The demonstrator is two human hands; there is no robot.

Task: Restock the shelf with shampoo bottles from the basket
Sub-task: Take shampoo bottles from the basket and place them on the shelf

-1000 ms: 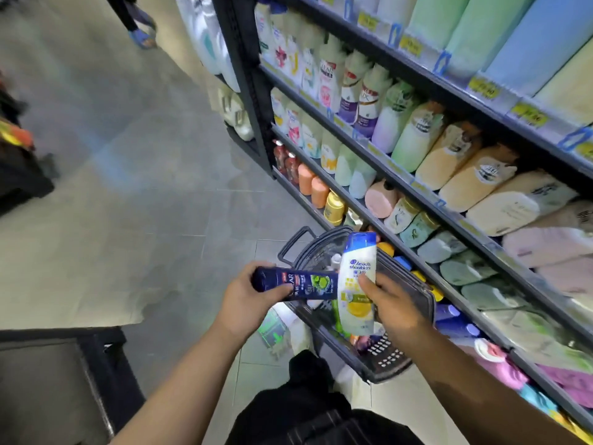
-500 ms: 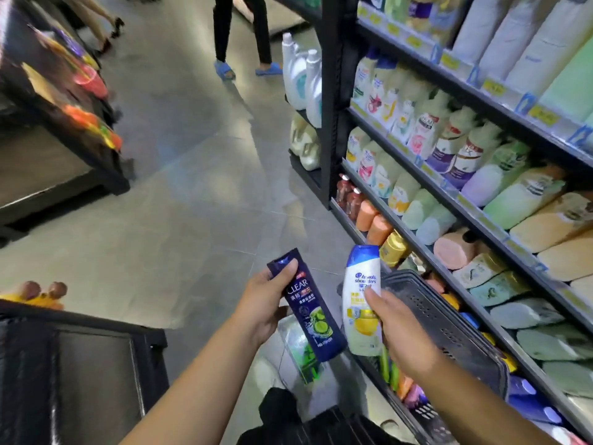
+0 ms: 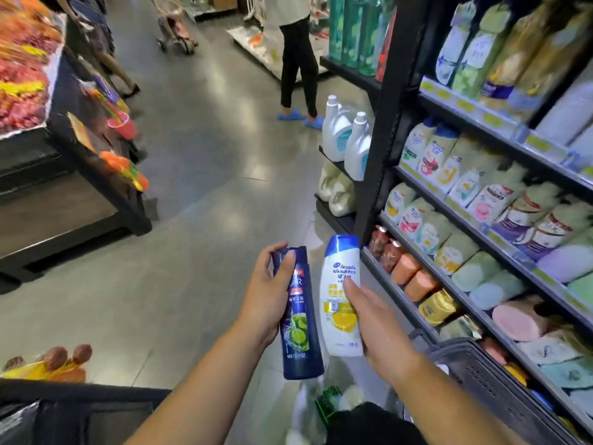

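Observation:
My left hand [image 3: 268,293] grips a dark blue shampoo bottle [image 3: 300,342] with a green lime label, held upright over the aisle floor. Beside it, my right hand [image 3: 375,319] holds a white shampoo bottle [image 3: 341,293] with a blue cap and yellow lemon label, also upright. The two bottles almost touch. The black mesh basket [image 3: 481,374] stands low on the right, below my right forearm, against the black shelf unit [image 3: 449,284] packed with rows of bottles.
A person in black trousers and blue shoes [image 3: 296,65] stands up the aisle near white detergent jugs [image 3: 346,136]. A dark display stand [image 3: 80,175] with colourful goods is on the left. A black bin edge [image 3: 80,409] sits at the bottom left.
My view has swung up and left along the aisle. Both hands have risen away from the basket, and the blue bottle has turned from lying sideways to upright.

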